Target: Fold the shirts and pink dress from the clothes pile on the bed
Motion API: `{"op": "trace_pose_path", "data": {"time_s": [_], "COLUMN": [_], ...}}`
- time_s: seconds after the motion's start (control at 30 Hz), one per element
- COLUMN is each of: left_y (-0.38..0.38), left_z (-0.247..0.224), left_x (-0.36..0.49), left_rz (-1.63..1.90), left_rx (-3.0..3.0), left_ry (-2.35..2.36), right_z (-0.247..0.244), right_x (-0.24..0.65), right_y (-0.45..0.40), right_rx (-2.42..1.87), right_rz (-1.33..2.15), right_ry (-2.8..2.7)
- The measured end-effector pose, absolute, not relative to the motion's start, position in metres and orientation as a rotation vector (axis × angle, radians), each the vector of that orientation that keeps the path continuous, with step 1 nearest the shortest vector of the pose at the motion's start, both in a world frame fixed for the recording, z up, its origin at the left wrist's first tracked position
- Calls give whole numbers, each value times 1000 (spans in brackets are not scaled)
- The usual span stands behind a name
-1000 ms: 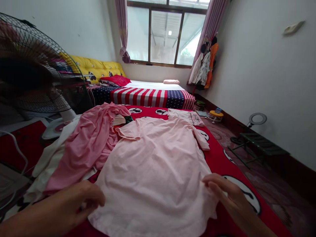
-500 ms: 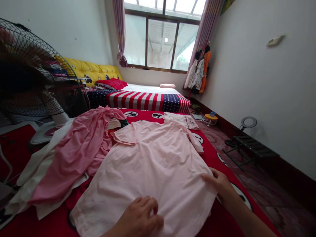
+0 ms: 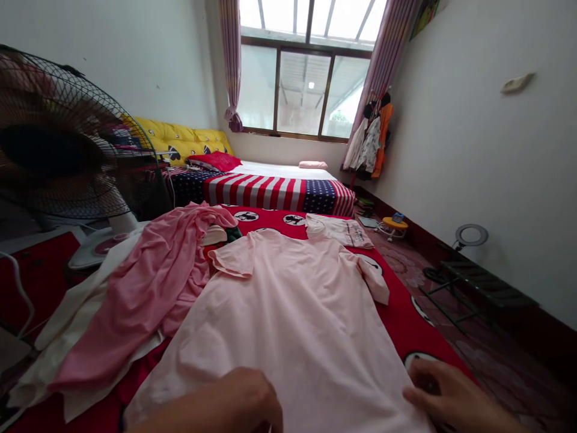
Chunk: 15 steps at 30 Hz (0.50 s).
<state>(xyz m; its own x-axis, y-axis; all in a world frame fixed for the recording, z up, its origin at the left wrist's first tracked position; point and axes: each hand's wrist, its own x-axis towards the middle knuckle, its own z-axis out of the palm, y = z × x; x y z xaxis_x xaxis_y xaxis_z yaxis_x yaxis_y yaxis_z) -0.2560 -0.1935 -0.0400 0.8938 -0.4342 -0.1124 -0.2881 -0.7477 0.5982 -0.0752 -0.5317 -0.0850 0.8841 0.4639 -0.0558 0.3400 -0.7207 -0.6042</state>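
Note:
A pale pink T-shirt (image 3: 288,325) lies spread on the red patterned cover (image 3: 406,313), its neck end away from me. My left hand (image 3: 234,400) is over the lower middle of the shirt at the bottom edge of the view; its fingers curl down, and their tips are hidden. My right hand (image 3: 446,394) is at the shirt's lower right edge with fingers curled, and the thumb side touches the fabric. Left of the shirt is a heap with a darker pink garment (image 3: 139,288) over white cloth (image 3: 76,313). A folded white and pink garment (image 3: 340,230) lies beyond the shirt.
A fan (image 3: 54,144) stands at the left. Behind the red cover is a bed with a striped and starred blanket (image 3: 265,191). On the right floor are a dark folding stool (image 3: 487,282), a ring light (image 3: 471,236) and an orange stool (image 3: 393,224).
Both hands have moved toward the bottom of the view, the right one also outward. The shirt looks flatter, and its right sleeve is spread farther out. The whole view has shifted slightly.

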Motion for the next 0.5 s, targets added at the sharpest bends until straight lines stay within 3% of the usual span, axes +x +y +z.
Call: {"op": "trace_pose_path", "data": {"time_s": [0.23, 0.5], "left_y": [-175, -170], "left_z": [-76, -127], "left_x": [-128, -113], "left_rz": [260, 187], "left_rx": [2617, 2808], "left_ry": [-213, -117], "right_z": [-57, -63], "right_x": [68, 127], "right_y": [-481, -452], "right_rx": [-2552, -2726], "right_rz": [-130, 40], "right_ry": [-360, -294]}}
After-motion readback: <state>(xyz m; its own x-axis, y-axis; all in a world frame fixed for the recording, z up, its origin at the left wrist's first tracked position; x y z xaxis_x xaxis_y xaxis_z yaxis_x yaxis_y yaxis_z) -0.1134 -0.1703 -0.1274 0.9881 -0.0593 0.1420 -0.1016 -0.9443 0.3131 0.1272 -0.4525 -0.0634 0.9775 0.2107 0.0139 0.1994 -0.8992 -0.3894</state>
